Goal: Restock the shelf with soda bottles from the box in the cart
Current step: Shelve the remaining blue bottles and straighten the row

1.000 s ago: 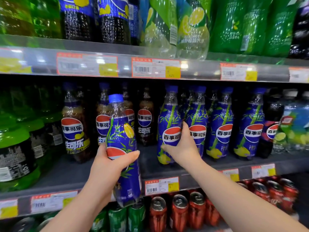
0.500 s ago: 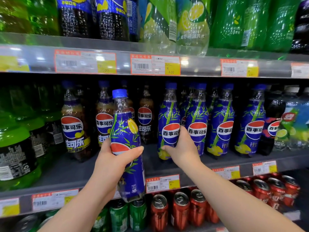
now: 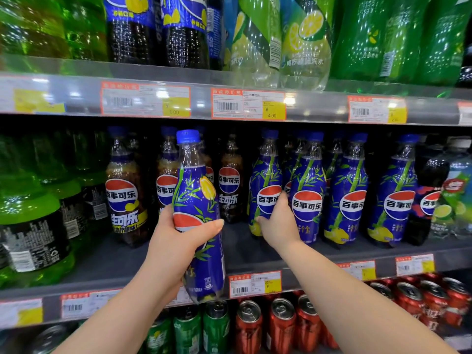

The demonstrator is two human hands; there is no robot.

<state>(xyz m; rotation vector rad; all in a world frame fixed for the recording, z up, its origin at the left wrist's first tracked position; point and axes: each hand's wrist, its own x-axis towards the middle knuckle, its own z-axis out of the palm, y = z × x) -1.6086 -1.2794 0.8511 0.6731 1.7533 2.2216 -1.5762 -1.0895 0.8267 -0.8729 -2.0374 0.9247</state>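
Shelf gap (image 3: 237,251) opens, apparently, beside left hand's (image 3: 178,241) bottle (image 3: 199,200).

We see a blue-capped, bamboo-labelled soda bottle (image 3: 196,192) tilted slightly in the left hand (image 3: 178,241) before the grey shelf (image 3: 255,255), where matching bottles (image 3: 350,200) stand upright, the right hand (image 3: 277,223) gripping the leftmost.

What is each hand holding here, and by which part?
Left hand grips a blue soda bottle around its middle; right hand grips a shelved bottle low on its body.
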